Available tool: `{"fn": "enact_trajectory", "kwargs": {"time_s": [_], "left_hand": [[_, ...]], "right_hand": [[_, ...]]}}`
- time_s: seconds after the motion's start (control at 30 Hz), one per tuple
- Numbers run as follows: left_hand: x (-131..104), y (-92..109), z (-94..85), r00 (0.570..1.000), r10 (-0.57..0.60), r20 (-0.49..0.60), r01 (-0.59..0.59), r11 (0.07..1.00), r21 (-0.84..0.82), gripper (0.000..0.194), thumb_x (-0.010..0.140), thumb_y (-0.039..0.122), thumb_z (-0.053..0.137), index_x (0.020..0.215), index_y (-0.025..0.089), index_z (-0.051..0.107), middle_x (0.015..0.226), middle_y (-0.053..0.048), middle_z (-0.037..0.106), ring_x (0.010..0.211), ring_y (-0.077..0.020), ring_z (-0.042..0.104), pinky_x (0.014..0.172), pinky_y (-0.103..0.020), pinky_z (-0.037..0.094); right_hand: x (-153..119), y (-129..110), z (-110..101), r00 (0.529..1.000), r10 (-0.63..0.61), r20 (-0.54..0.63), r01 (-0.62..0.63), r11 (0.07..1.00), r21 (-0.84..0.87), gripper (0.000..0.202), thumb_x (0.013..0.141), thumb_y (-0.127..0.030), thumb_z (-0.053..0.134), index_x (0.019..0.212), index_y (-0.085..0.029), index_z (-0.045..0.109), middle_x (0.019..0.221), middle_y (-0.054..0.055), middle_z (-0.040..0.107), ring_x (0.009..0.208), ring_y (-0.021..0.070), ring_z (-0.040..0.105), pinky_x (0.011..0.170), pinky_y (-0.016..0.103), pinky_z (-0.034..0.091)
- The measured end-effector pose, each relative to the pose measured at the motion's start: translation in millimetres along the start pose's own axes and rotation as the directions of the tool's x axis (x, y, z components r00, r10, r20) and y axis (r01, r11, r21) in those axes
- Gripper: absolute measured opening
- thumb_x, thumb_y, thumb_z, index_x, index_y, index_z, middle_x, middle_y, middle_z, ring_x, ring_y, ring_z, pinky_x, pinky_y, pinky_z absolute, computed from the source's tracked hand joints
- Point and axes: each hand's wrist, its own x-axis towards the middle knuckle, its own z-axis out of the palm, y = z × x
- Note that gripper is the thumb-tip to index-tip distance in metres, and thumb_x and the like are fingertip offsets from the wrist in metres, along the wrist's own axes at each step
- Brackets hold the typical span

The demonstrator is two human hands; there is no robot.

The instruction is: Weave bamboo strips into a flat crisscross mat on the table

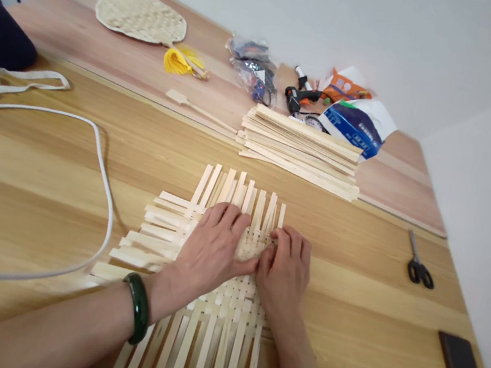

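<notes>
Two hands are close together over a half-loose woven mat (234, 299), which lies on the near part of the table (366, 334), in front of the person. The left hand (214, 247) is spread over the weave with its thumb out toward the other hand; the right hand (284, 274) has its fingers bent in at the mat's right edge, and whether it pinches a strip there cannot be told. Whether the two hands touch is also unclear. As for progress, the middle looks well woven, with strips crossing over and under in a fairly tight grid. The borders look undone: long ends stick out at uneven lengths on the far, left and near sides, while few show past the right edge, and no edging is visible. A pile of spare strips (299, 152) lies beyond the mat, so material seems to remain. A flat wooden stick (178, 97) rests beside the pile, apart from the mat, and the scissors (418, 270) lie well off to the right, out of hand. Farther back is a woven fan (141, 16) with a pale rim and a yellow tassel (178, 61).
</notes>
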Motion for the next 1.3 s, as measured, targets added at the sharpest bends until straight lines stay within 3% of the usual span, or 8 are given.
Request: {"fn": "enact_trajectory", "kwargs": {"time_s": [0.6, 0.83, 0.93, 1.07, 1.17, 1.3], "left_hand": [[-1, 0, 4.1, 1.0, 0.011, -0.024, -0.01, 0.999, 0.042, 0.041, 0.08, 0.05, 0.068, 0.099, 0.014, 0.058, 0.099, -0.011, 0.058, 0.099, -0.03, 0.05, 0.091, -0.046, 0.047], [-3, -2, 2.1, 0.999, 0.045, -0.029, -0.044, 0.999, 0.026, 0.045, 0.081, 0.051, 0.067, 0.105, 0.013, 0.059, 0.101, -0.012, 0.06, 0.101, -0.0315, 0.051, 0.092, -0.048, 0.048], [-10, -4, -5.7, 0.996, 0.083, -0.018, -0.083, 0.996, -0.025, 0.054, 0.081, 0.046, 0.07, 0.119, 0.011, 0.054, 0.109, -0.013, 0.061, 0.104, -0.0305, 0.054, 0.093, -0.047, 0.049], [-26, -9, -14.2, 0.976, 0.217, 0.003, -0.217, 0.976, 0.016, 0.044, 0.091, 0.038, 0.059, 0.125, 0.01, 0.054, 0.125, -0.015, 0.061, 0.119, -0.0304, 0.053, 0.103, -0.046, 0.046], [-35, -14, -11.3, 0.96, 0.279, 0.016, -0.279, 0.956, 0.086, 0.049, 0.096, 0.041, 0.051, 0.131, 0.007, 0.052, 0.139, -0.017, 0.055, 0.137, -0.032, 0.042, 0.116, -0.049, 0.034], [-40, -17, -2.0, 0.965, 0.259, 0.039, -0.262, 0.959, 0.107, 0.059, 0.099, 0.049, 0.04, 0.142, 0.008, 0.045, 0.151, -0.014, 0.046, 0.146, -0.0298, 0.03, 0.122, -0.05, 0.023]], "right_hand": [[1, -2, 0, 1.0, -0.021, 0.002, 0.021, 1.0, -0.003, 0.027, 0.079, -0.004, 0.043, 0.099, -0.017, 0.056, 0.099, 0.011, 0.061, 0.093, 0.0265, 0.048, 0.085, 0.042, 0.044], [-2, 0, -2, 0.999, 0.031, -0.035, -0.026, 0.993, 0.117, 0.018, 0.087, -0.01, 0.045, 0.097, -0.019, 0.057, 0.099, 0.009, 0.062, 0.097, 0.0249, 0.05, 0.087, 0.041, 0.046], [-1, 4, -11, 0.995, 0.093, 0.044, -0.101, 0.97, 0.219, 0.019, 0.088, -0.013, 0.047, 0.102, -0.02, 0.058, 0.103, 0.008, 0.062, 0.102, 0.0238, 0.053, 0.088, 0.039, 0.048], [10, 13, -25, 0.978, 0.124, 0.166, -0.169, 0.941, 0.292, 0.017, 0.09, -0.019, 0.049, 0.102, -0.022, 0.06, 0.105, 0.007, 0.062, 0.099, 0.0216, 0.058, 0.087, 0.036, 0.05], [22, 18, -31, 0.969, 0.082, 0.234, -0.132, 0.968, 0.212, 0.007, 0.088, -0.02, 0.056, 0.09, -0.022, 0.063, 0.1, 0.006, 0.064, 0.099, 0.0223, 0.057, 0.084, 0.035, 0.049], [37, 21, -34, 0.939, 0.055, 0.34, -0.097, 0.989, 0.108, 0.005, 0.085, -0.019, 0.064, 0.082, -0.022, 0.064, 0.094, 0.003, 0.066, 0.096, 0.0219, 0.056, 0.081, 0.033, 0.045]]}}
